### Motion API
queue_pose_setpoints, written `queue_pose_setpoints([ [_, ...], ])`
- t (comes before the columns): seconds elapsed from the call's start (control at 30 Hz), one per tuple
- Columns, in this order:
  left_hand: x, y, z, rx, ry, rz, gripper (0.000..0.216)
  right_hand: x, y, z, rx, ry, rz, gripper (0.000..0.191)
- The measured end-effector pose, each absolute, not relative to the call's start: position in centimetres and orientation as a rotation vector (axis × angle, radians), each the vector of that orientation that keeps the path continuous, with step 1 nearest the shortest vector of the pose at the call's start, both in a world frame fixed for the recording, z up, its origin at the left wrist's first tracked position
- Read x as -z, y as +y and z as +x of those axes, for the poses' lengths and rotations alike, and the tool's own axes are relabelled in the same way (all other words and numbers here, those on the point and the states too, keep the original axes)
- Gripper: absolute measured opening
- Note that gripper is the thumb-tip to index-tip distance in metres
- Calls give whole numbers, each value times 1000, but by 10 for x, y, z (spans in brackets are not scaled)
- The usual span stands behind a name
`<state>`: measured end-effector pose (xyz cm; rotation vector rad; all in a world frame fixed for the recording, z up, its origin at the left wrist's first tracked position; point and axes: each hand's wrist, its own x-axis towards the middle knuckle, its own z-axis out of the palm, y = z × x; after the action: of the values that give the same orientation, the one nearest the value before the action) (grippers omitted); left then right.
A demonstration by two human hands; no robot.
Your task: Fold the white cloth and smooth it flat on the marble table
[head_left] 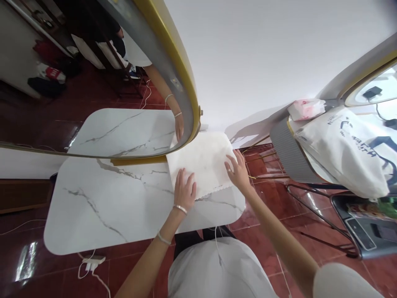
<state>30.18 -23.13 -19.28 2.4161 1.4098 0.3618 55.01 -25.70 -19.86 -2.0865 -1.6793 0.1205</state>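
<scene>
A thin white cloth (203, 159) with a jagged near edge is spread over the right part of the marble-patterned table (118, 203). My left hand (185, 189) lies on its lower left part, fingers stretched out and slightly apart. At the cloth's right edge rests my right hand (238, 170), a ring on one finger, its fingers apart and bent a little. Both hands touch the cloth, and neither is closed around it. The far left corner of the cloth is partly hidden behind the mirror's rim.
A large gold-rimmed mirror (182, 54) stands over the table's back. To the right is a grey ribbed table (281, 151) bearing a white printed bag (350, 145) and a pink-white packet (305, 109). A dark stool (362, 236) holds a phone. A power strip (94, 261) lies on the red floor.
</scene>
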Motion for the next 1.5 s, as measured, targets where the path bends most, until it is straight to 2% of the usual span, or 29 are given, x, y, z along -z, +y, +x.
queue_pose_setpoints([
  [0.13, 199, -187, 333, -367, 1461, 2391, 50, 213, -174, 563, -221, -1865, -2113, 56],
  [0.23, 209, -178, 336, -315, 1459, 2422, 55, 223, -165, 562, -238, -1950, -2135, 59],
  [0.57, 207, -264, 295, -303, 1195, 2605, 56, 222, -337, 511, -34, -1851, -2252, 61],
  [0.73, 209, -289, 268, -306, 1141, 2623, 56, 224, -377, 483, -20, -1887, -2220, 65],
  [0.93, 208, -231, 272, -621, 1317, 2537, 43, 224, -353, 493, 13, -1848, -2141, 63],
  [1.0, 209, -202, 285, -627, 1296, 2554, 41, 222, -342, 499, 25, -1810, -2137, 60],
  [1.1, 212, -174, 303, -442, 1109, 2639, 47, 221, -330, 498, 51, -1792, -2183, 61],
  [1.2, 215, -167, 302, -350, 1207, 2606, 62, 224, -327, 483, 84, -1832, -2257, 64],
  [1.5, 216, -157, 197, -390, 1402, 2574, 68, 221, -305, 389, 1, -1914, -2216, 70],
])
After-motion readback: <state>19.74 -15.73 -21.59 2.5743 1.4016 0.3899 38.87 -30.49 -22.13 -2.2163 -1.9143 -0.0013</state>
